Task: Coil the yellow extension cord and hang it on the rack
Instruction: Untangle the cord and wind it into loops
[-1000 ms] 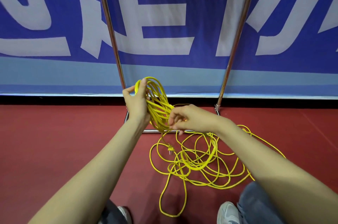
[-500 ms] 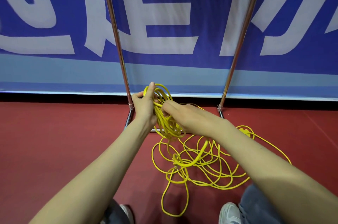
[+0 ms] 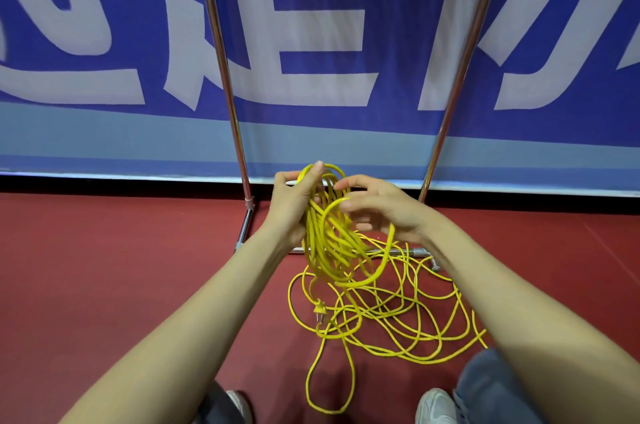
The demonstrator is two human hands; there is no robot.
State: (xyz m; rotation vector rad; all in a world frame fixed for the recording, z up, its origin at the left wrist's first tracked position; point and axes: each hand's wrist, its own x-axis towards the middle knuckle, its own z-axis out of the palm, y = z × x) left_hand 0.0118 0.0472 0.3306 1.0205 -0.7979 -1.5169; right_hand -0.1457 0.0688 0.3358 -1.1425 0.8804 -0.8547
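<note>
My left hand [image 3: 291,205] grips the top of a bundle of several loops of the yellow extension cord [image 3: 329,243], which hang down from it. My right hand [image 3: 377,209] is beside it on the right, fingers curled, with a fresh loop of cord running over them toward the bundle. The rest of the cord lies tangled on the red floor [image 3: 121,267] below my hands, its plug [image 3: 319,312] among the strands. The metal rack [image 3: 221,70] stands just behind, two chrome uprights and a base bar near the floor.
A blue and white banner [image 3: 329,42] covers the wall behind the rack. My knees and white shoes [image 3: 434,406] show at the bottom edge, close to the cord's nearest loop.
My right hand has drawn another loop up from the floor pile and brought it to the bundle in my left hand. The bundle has grown and the floor tangle shifted slightly.
</note>
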